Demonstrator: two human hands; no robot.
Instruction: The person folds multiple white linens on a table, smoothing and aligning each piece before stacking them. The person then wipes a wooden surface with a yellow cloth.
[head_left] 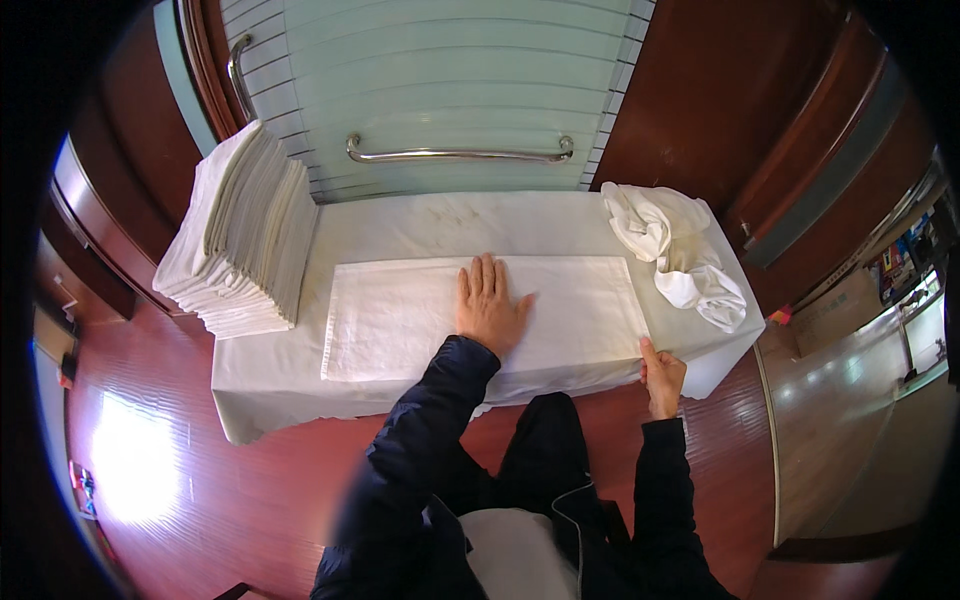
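White cloth [580,300] flat on draped table [400,220]

Left hand [491,308] lies palm-down at its middle, fingers extended; right hand [661,379] pinches its near right corner; folded stack [250,240] stands left, crumpled fabric [665,235] lies right

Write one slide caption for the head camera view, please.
Left hand flat on a white cloth, right hand at its near right corner; stack of folded cloths left, crumpled cloth right.
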